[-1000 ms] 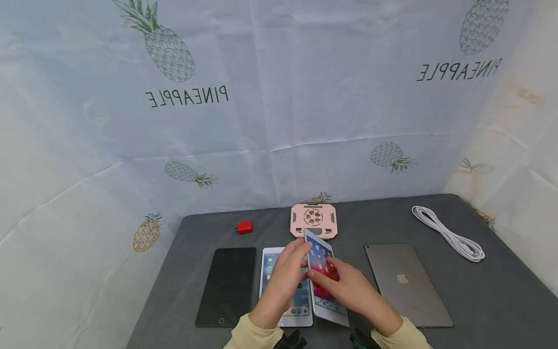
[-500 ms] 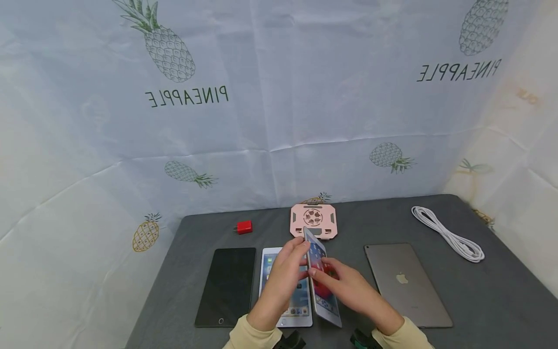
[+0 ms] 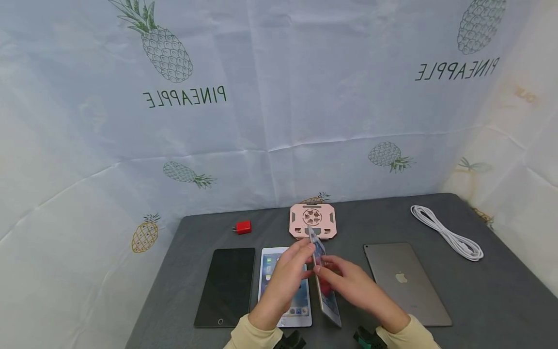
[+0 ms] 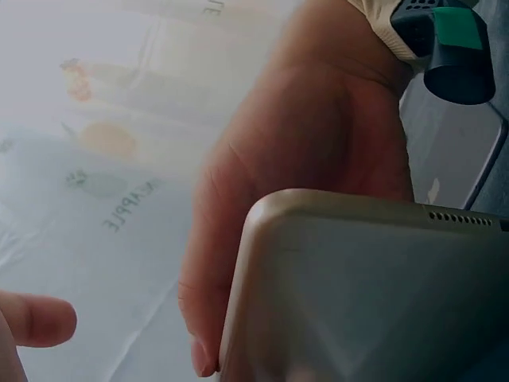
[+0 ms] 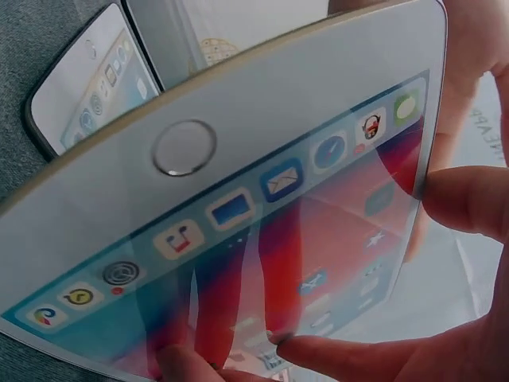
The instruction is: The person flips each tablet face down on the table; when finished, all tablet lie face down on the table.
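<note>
holds a gold-edged ipad (image 5: 238,207) tilted steeply on its side, with the screen to the right and the home-button end toward the body. grips it with the right hand (image 3: 350,283), thumb against the raised long edge, other fingertips on the lit screen. touches the raised edge with the left hand (image 3: 285,281) too, with some fingers hidden behind; cannot tell a closed grip from a loose one there. cannot tell of contact between the lower edge and the dark worktop (image 3: 161,300). just left, flat and partly hidden behind the left hand and wrist, a white ipad (image 3: 298,300) with lit screen; farther left, a black tablet (image 3: 225,291) with dark screen. to the right, a gray ipad (image 3: 405,291) lying face down. beyond the held one, a pink stand (image 3: 313,218) with round cutout; at back left, a red wall charger (image 3: 244,227); at back right, a coiled white cable (image 3: 446,232). behind everything, a pale cloth (image 3: 279,106) printed with pineapples.
</note>
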The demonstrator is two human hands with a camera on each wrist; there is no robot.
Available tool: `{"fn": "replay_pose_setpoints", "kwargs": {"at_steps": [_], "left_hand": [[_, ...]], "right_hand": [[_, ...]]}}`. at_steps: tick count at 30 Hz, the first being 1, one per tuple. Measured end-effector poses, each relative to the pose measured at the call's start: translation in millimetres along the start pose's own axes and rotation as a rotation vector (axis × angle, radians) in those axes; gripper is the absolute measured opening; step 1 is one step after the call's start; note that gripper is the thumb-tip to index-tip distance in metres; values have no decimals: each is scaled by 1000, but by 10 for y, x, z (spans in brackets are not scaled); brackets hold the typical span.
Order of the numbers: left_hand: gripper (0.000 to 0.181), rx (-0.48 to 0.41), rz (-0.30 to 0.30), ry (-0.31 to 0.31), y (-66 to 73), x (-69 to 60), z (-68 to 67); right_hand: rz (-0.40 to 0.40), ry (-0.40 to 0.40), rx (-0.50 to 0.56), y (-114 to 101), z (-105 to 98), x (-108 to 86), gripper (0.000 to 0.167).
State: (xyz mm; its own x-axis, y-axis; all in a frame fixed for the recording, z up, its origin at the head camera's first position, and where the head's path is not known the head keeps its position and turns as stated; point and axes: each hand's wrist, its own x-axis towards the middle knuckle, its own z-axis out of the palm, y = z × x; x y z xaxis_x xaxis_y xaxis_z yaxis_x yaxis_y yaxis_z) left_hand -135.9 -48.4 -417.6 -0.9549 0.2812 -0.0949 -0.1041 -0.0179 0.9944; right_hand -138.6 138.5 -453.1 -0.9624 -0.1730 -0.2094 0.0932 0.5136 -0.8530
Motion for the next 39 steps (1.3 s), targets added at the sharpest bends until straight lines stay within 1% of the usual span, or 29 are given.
{"fn": "replay_pose_setpoints", "kwargs": {"at_steps": [7, 10, 14, 20, 25, 29, 31, 34, 36, 39], "left_hand": [[69, -19, 6, -24, 9, -6, 14], [69, -11, 12, -28, 8, -10, 14], [68, 7, 22, -35, 2, -18, 22], [66, 0, 31, -40, -18, -1, 63], [63, -5, -16, -35, -54, 31, 94], [66, 1, -64, -46, -118, 71, 108], [70, 5, -90, -61, -165, 100, 109], [71, 30, -134, -84, -263, 152, 109], [72, 36, -160, -89, -328, 181, 115], [72, 32, -188, -82, -402, 212, 128]], "right_hand": [[-52, -57, 131, -4, -39, -25, 67], [-62, -53, 142, -17, -38, -32, 67], [-56, -25, 126, -40, -34, -42, 65], [-43, 6, 119, -64, -46, -64, 63], [-33, 12, 134, -68, -72, -71, 65], [-22, 34, 132, -79, -84, -70, 64], [-25, 43, 126, -89, -85, -75, 62], [-28, 53, 114, -96, -85, -83, 59], [-32, 54, 110, -96, -85, -88, 58], [-46, 52, 116, -86, -89, -99, 58]]}}
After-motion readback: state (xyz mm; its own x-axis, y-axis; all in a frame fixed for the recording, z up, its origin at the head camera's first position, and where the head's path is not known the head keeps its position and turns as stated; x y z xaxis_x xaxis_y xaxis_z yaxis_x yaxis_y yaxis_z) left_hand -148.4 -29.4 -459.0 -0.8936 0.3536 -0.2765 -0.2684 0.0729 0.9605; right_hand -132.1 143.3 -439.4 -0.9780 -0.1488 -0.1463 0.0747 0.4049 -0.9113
